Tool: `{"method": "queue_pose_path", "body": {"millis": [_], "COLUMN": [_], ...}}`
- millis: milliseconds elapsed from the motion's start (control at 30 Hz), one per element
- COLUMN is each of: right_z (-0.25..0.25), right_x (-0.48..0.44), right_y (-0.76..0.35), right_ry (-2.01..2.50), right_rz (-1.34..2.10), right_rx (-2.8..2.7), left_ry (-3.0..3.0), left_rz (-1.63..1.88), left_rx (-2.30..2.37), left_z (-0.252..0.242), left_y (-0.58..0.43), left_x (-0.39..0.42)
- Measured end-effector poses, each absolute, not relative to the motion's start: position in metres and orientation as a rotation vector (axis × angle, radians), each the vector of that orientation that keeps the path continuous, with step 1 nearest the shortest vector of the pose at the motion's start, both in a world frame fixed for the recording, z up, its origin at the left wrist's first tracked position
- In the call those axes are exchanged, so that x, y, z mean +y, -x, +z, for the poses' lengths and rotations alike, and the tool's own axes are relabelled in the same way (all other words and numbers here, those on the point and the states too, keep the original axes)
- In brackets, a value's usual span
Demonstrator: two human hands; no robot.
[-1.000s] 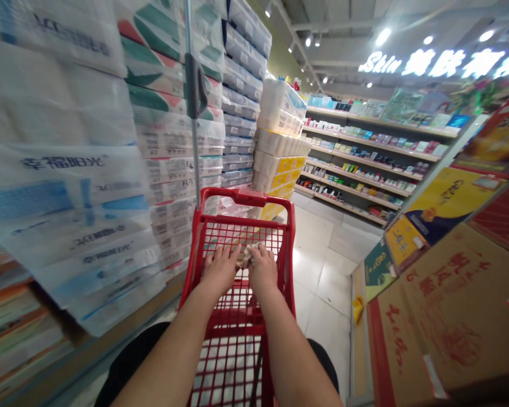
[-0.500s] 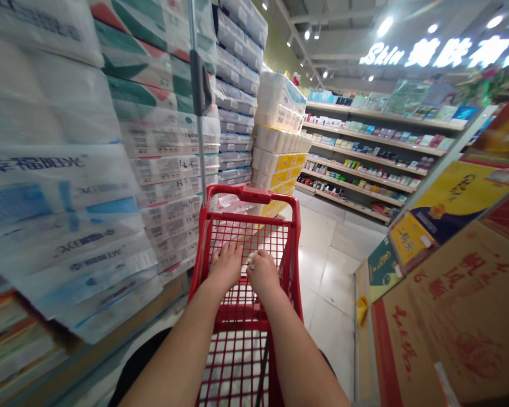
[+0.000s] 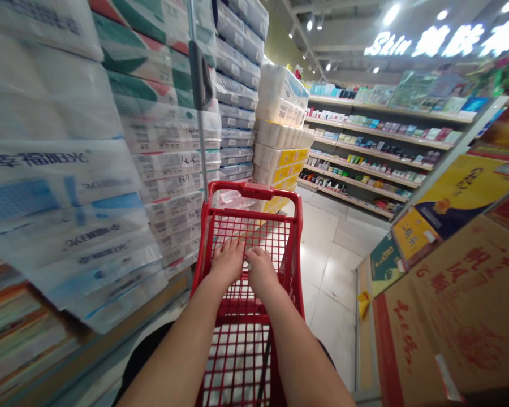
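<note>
A red plastic shopping cart (image 3: 296, 249) with a mesh basket stands in front of me. My left hand (image 3: 228, 261) is open over the cart's mesh, its fingers stretched forward and slightly apart. Close beside it, my right hand (image 3: 261, 270) has its fingers bent together, with a small whitish bit showing at its thumb side. What that bit is cannot be made out. Whether either hand touches the mesh is unclear.
Stacked packs of toilet paper (image 3: 63, 186) line the left side, next to a metal pole (image 3: 201, 141). Cardboard boxes (image 3: 458, 305) stand on the right. Shelves of small boxed goods (image 3: 373, 127) are at the back, beyond the pale tiled floor (image 3: 322, 271).
The cart and view have shifted slightly. My right hand's fingers have loosened a little, and less of the whitish bit shows. My left hand stays nearly in place.
</note>
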State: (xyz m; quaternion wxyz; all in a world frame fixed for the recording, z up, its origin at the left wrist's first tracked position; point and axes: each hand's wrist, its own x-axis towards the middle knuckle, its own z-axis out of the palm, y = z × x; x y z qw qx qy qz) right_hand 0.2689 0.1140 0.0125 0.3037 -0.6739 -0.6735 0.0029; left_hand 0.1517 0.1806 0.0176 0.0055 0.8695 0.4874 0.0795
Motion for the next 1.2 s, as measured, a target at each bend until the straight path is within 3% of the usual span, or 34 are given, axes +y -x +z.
{"method": "queue_pose_path", "body": {"millis": [167,367,533,733,900,1067,1200], "right_z": [0.020,0.019,0.022,0.022,0.025,0.018,0.020], "right_x": [0.113,0.110,0.112,0.110,0.108,0.106,0.107], "right_y": [-0.291,-0.288,-0.295,-0.277,-0.279,-0.265,-0.265], "right_ry": [1.970,1.931,2.032,1.830,2.012,1.870,1.911], "right_rz": [-0.131,-0.091,-0.112,0.028,-0.038,0.256,0.161], "right_rx": [-1.340,-1.550,-1.266,-1.594,-1.338,-1.652,-1.558], "left_ry": [-2.720,-2.695,-2.700,-2.688,-2.699,-2.684,-2.702], "left_rz": [0.218,0.223,0.266,0.250,0.279,0.246,0.260], "left_rx": [1.522,1.535,1.519,1.534,1.525,1.523,1.514], "left_z": [0.019,0.017,0.017,0.016,0.016,0.019,0.019], "left_y": [-0.150,-0.149,-0.144,-0.142,-0.142,-0.142,-0.141], "left_x": [0.178,0.179,0.177,0.178,0.177,0.175,0.176]}}
